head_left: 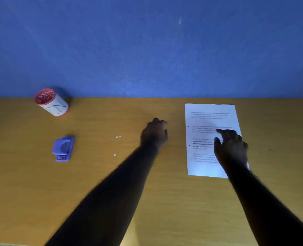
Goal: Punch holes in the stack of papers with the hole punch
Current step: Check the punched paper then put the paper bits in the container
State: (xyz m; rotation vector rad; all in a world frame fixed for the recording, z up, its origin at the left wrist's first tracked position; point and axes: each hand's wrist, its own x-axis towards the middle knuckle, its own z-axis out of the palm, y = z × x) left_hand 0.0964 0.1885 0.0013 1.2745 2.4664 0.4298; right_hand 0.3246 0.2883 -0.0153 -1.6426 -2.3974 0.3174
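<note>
A white stack of printed papers (207, 110) lies on the wooden table at the right, with two dark holes along its left margin. My right hand (231, 148) rests on top of the papers, fingers spread, holding nothing. My left hand (154, 134) hovers over the table just left of the papers, fingers loosely curled and empty. The blue hole punch (63, 148) sits far to the left, apart from both hands.
A red-rimmed cylindrical container (51, 102) with small bits inside stands at the back left by the blue wall (147, 47). A few tiny white paper dots (118, 137) lie on the table (165, 201) between the punch and my left hand.
</note>
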